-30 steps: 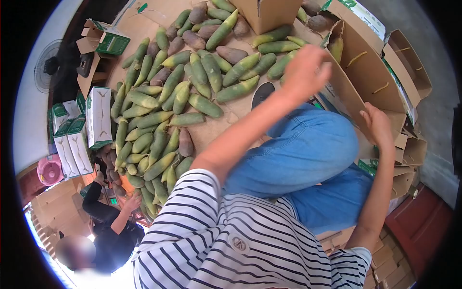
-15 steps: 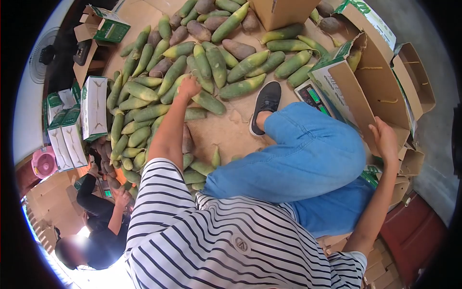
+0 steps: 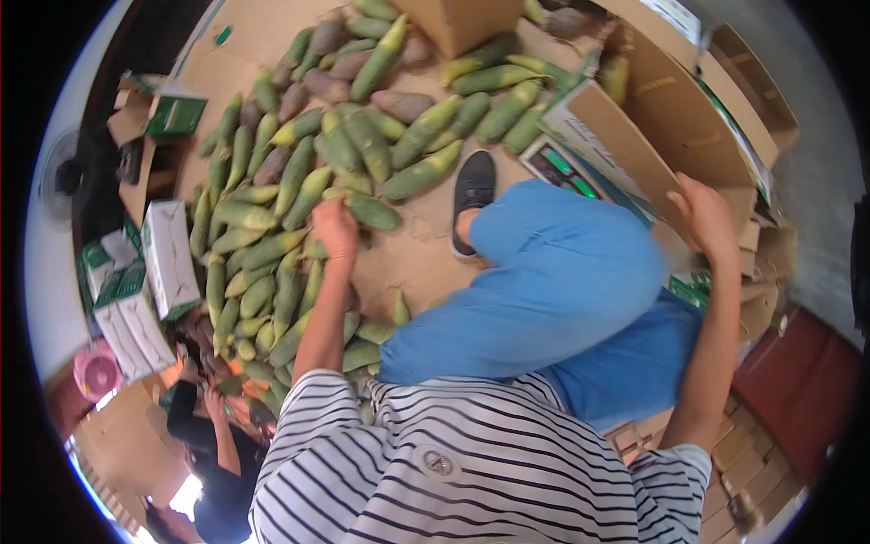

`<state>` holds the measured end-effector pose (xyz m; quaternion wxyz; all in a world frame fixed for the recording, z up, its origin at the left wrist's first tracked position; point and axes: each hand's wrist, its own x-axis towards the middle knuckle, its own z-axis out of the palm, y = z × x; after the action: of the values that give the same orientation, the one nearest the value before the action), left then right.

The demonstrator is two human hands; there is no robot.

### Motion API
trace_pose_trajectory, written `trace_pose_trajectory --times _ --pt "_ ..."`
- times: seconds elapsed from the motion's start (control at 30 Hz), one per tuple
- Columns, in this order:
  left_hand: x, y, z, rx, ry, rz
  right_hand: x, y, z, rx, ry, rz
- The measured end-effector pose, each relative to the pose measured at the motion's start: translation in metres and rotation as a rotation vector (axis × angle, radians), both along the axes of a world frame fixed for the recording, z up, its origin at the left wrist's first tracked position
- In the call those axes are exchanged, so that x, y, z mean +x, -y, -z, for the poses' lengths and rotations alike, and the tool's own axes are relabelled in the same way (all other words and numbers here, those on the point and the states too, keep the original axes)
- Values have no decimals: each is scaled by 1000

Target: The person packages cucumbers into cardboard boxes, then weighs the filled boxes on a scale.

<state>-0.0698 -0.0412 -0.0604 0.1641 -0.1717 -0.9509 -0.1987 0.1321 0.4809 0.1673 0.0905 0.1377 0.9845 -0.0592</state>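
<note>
My left hand (image 3: 335, 228) is over the pile of green radishes (image 3: 258, 245), its fingers curled and slightly blurred. A green radish (image 3: 373, 212) lies just beyond its knuckles, and others lie close beneath and to its left. Whether anything is inside the fingers is hidden. On the right, my right hand (image 3: 709, 218) grips the near edge of an open cardboard box (image 3: 625, 150), which is tilted with its mouth toward me. A radish (image 3: 615, 80) shows inside that box. Purple-brown radishes (image 3: 401, 105) are mixed among the green ones.
A scale (image 3: 559, 169) with a lit green display sits beside the open box. Another box (image 3: 458, 23) stands at the back. White-green cartons (image 3: 170, 258) and a pink fan (image 3: 98, 372) are at left. A co-worker (image 3: 213, 453) sits at lower left. My shoe (image 3: 474, 189) rests on the floor.
My left hand has drawn back toward my body across the pile. The right hand stays on the box edge. The whole view has shifted slightly, and the co-worker's hands have moved.
</note>
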Motion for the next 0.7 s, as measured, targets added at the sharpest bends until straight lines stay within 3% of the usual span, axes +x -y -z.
trace_pose_trajectory --times 0.03,0.07,0.2,0.3,0.37,0.4,0.53,0.7 --pt "-8 -10 -17 111 149 -63 -2 4 -7 2 35 20" --pt "-13 -21 -32 167 125 -71 -6 9 -12 0 62 36" --pt "-7 -122 -162 543 145 160 -4 10 -12 -41 64 65" --pt "4 -194 -232 866 5 368 -3 9 -11 -33 115 66" --pt "16 -241 -270 1230 43 463 -2 10 -11 -38 103 71" --pt "18 -260 -285 1266 25 514 -2 12 -12 -43 97 67" --pt "20 -320 -284 1216 85 638 5 8 -1 -33 -70 2" --pt "28 -298 -222 868 224 680 -2 10 -9 -50 94 44"
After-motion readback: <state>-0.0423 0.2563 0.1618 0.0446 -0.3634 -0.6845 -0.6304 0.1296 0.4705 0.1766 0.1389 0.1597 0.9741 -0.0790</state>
